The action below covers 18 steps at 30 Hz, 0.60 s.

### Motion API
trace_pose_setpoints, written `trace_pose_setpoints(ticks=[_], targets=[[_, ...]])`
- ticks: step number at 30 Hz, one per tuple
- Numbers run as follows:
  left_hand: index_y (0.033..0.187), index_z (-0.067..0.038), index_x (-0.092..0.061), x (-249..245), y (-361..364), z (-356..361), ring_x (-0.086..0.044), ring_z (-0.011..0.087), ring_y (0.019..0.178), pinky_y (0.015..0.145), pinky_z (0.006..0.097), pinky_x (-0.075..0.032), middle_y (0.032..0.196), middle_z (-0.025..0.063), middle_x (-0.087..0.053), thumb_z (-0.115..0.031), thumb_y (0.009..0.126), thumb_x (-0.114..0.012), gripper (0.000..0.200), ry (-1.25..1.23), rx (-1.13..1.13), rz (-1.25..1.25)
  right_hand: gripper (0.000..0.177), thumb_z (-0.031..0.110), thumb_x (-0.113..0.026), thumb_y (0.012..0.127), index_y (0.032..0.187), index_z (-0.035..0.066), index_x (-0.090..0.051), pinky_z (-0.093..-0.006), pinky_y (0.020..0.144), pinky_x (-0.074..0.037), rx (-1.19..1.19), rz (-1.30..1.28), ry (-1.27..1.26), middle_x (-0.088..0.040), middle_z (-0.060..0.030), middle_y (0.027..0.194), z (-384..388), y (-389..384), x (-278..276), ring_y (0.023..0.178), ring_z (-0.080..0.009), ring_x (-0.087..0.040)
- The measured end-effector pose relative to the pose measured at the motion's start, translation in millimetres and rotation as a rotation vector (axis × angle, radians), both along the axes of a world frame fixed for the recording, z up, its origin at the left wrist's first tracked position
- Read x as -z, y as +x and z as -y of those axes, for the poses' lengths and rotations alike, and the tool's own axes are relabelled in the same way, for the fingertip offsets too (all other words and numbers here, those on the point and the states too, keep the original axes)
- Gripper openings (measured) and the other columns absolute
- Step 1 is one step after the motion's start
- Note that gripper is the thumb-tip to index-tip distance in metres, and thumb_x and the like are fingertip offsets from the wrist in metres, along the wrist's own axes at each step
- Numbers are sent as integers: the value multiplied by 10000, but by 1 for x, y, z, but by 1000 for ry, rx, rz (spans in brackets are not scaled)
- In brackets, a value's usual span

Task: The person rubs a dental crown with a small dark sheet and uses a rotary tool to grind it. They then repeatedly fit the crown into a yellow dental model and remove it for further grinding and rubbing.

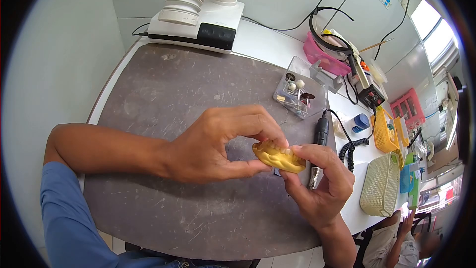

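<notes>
A yellow dental model (277, 160) with pale teeth along its upper edge is held above the grey work mat. My left hand (218, 141) pinches its left end, forefinger on the teeth and thumb against the lower side. From the right, my right hand (322, 181) grips the other end between thumb and fingers. Behind my right hand a black handpiece (322, 129) with a metal tip lies on the mat, its tip partly hidden by the hand.
A clear box (300, 94) of polishing burs lies beyond the hands. A white extractor (218, 20) with a ribbed hose stands at the back. Along the right are a pink basket (317, 55), a yellow basket (384, 131) and a pale green basket (379, 188). Another person (396, 248) sits at lower right.
</notes>
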<state>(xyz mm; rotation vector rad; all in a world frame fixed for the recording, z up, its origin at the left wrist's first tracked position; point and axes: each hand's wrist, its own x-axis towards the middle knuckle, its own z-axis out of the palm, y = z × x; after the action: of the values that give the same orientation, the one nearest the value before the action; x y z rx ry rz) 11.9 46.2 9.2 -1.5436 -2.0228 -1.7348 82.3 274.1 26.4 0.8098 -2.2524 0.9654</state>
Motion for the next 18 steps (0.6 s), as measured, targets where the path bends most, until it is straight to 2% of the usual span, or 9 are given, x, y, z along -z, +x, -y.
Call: trace_pose_setpoints(ticks=[3, 5, 6, 8, 10, 14, 18], targets=[[1137, -33, -688, 0, 0, 1, -684, 220, 1065, 916, 319, -552, 1138, 126, -680, -22, 806, -803, 351, -5, 6, 8, 383, 7, -854, 710, 1064, -33, -713, -309, 727, -593, 14, 32, -18, -745, -149, 951, 2, 2, 2, 841, -221, -739], [1148, -25, -678, 0, -1, 2, -678, 215, 1078, 932, 319, -552, 1147, 128, -669, -8, 811, -797, 358, -14, 14, 9, 388, 15, -856, 736, 1086, -45, -699, -307, 753, -604, 42, 129, -181, -739, -159, 1014, 6, 2, 5, 908, -221, -741], [1163, -17, -663, 2, -1, 1, -669, 210, 1094, 955, 319, -549, 1159, 129, -655, 7, 814, -791, 372, 12, 31, 37, 388, 15, -856, 736, 1086, -45, -699, -307, 753, -604, 42, 128, -183, -739, -159, 1014, 5, 2, 6, 908, -221, -741], [1178, -9, -648, 4, 0, 0, -660, 205, 1109, 978, 319, -546, 1170, 130, -641, 22, 818, -785, 387, 37, 48, 64, 392, 40, -868, 756, 1094, -45, -690, -301, 766, -611, -6, 285, -304, -731, -160, 1046, 2, 2, 9, 956, -221, -738], [1199, -1, -624, 5, 0, 0, -647, 196, 1124, 1014, 321, -536, 1185, 130, -623, 46, 823, -773, 406, 51, 73, 117, 385, 51, -875, 756, 1082, -41, -692, -296, 749, -611, -3, 256, -281, -730, -156, 1033, 2, 2, 9, 941, -213, -737], [1213, -2, -632, 1, 4, -1, -645, 201, 1129, 991, 320, -542, 1177, 130, -628, 55, 821, -757, 416, 67, 55, 159, 387, 74, -896, 735, 1056, -24, -701, -288, 718, -606, 31, 151, -153, -727, -148, 992, 1, 3, 5, 889, -197, -735], [1222, -13, -659, -2, 4, -1, -668, 226, 1090, 939, 330, -550, 1159, 133, -656, 56, 802, -744, 435, 10, 18, 21, 377, 71, -899, 725, 1037, -21, -708, -284, 705, -600, 28, 72, -87, -725, -149, 979, 1, 3, 1, 849, -195, -732]])
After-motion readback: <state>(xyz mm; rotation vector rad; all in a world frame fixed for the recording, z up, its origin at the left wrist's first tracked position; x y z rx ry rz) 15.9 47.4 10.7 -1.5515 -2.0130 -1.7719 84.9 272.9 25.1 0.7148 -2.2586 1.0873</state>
